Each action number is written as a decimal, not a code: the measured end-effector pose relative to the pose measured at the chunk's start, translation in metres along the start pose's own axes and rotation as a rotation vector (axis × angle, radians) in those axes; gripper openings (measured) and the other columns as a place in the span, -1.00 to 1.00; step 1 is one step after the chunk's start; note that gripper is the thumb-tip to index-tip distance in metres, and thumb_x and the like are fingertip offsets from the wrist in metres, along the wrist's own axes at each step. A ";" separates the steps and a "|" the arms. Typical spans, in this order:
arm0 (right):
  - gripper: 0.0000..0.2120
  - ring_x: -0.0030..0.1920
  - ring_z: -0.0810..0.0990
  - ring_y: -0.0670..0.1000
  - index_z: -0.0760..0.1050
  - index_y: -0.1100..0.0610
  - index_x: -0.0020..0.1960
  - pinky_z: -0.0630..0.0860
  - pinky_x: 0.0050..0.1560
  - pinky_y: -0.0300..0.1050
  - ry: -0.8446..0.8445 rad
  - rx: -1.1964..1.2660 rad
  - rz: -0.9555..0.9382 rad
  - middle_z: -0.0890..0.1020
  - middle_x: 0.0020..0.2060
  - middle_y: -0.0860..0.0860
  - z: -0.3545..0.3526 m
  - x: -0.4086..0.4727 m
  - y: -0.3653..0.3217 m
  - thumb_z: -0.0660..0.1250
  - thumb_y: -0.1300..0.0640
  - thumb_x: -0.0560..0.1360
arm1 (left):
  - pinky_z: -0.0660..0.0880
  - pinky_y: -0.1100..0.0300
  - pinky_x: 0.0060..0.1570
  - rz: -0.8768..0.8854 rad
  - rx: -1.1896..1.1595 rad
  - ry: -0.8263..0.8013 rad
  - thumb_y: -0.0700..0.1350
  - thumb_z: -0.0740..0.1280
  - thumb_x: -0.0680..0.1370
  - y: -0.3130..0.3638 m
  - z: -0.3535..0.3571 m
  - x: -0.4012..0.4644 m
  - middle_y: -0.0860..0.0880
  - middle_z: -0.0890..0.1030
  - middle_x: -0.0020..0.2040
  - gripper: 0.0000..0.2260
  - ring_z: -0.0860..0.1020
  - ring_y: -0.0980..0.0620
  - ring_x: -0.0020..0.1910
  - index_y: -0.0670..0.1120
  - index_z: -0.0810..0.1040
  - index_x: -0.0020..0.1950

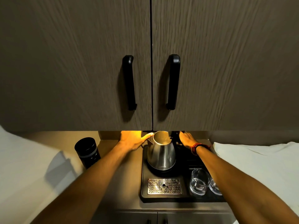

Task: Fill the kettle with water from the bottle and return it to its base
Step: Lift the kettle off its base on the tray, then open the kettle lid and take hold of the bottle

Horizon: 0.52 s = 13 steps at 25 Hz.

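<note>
Stainless steel kettle (161,155) sits on its round black base (159,170), lid open, inside visible and lit from above. Base is on a black tray (144,180).

Head view:
- left hand (134,140): flat, fingers pressed together, thumb out. Thumb tip touches the kettle rim just above the spout; palm is left of the kettle body, not wrapped around it.
- right hand (186,139): reaches to the kettle's handle side, fingertips at the black handle/lid area under the cabinet edge. Fingers look extended and close together, but that spot is dark and partly cut off, so can't tell if they grip the handle or just rest on it. Red thread bands (196,148) on that wrist.
- Below the right wrist, on the tray: two clear glasses (199,181), side by side, the right one partly behind the forearm.
- Below the kettle, between the forearms: perforated metal drip grate (164,186) set in the tray.
- Well left of the left-hand fingers, off the tray: black cylindrical canister (88,152) on the counter.
- Above both hands: two dark wood-grain cabinet doors (80,70) with black handles.
</note>
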State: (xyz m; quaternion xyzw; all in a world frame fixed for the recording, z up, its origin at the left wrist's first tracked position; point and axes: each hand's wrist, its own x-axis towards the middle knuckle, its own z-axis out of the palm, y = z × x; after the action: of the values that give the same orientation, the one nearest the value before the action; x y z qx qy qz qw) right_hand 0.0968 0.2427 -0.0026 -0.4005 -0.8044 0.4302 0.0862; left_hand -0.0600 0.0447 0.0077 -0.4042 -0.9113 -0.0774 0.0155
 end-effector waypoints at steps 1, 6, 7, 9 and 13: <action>-0.57 0.37 0.42 0.28 0.41 0.27 0.34 0.32 0.42 0.18 -0.023 0.029 -0.012 0.46 0.36 0.29 0.002 -0.003 -0.001 -0.05 0.08 0.64 | 0.42 0.18 -0.31 -0.020 -0.048 -0.013 0.48 0.00 0.49 -0.001 -0.002 0.000 0.03 0.42 -0.42 -0.40 0.39 0.11 -0.42 -0.01 0.31 -0.39; -0.51 0.53 0.19 0.16 0.28 0.22 0.47 0.12 0.51 0.08 0.030 -0.028 -0.064 0.27 0.51 0.20 0.012 0.005 0.006 -0.08 0.00 0.65 | 0.50 0.09 -0.02 -0.097 -0.233 0.001 0.30 0.17 0.58 -0.012 -0.022 -0.010 -0.05 0.51 -0.33 -0.47 0.48 0.03 -0.31 -0.09 0.41 -0.37; -0.55 0.45 0.32 0.19 0.40 0.26 0.35 0.25 0.41 0.05 0.032 -0.006 -0.068 0.39 0.42 0.24 0.013 0.006 0.004 -0.06 0.04 0.66 | 0.52 0.08 0.01 -0.111 -0.301 0.022 0.26 0.22 0.58 -0.017 -0.027 -0.014 -0.08 0.58 -0.27 -0.50 0.51 0.01 -0.26 -0.13 0.50 -0.30; -0.63 0.12 0.48 0.16 0.49 0.22 -0.09 0.36 0.10 0.00 0.037 0.033 -0.008 0.54 0.02 0.19 0.014 0.008 -0.002 0.00 0.07 0.66 | 0.50 0.12 0.03 -0.096 -0.354 0.109 0.20 0.29 0.58 -0.029 -0.038 -0.022 -0.12 0.65 -0.08 -0.57 0.54 0.00 -0.15 -0.18 0.62 -0.07; -0.72 0.10 0.47 0.12 0.46 0.41 0.07 0.36 0.12 0.01 -0.026 0.141 0.034 0.51 0.11 0.26 0.025 0.006 -0.025 0.06 0.22 0.64 | 0.56 0.03 0.13 -0.094 -0.236 0.248 0.24 0.35 0.53 -0.054 -0.053 -0.034 -0.07 0.64 0.08 -0.59 0.58 -0.07 0.06 -0.09 0.62 0.10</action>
State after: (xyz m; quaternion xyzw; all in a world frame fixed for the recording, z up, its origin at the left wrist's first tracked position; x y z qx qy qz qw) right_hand 0.0664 0.2237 -0.0003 -0.4013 -0.7665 0.4922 0.0964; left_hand -0.0785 -0.0242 0.0503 -0.3473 -0.9049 -0.2337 0.0767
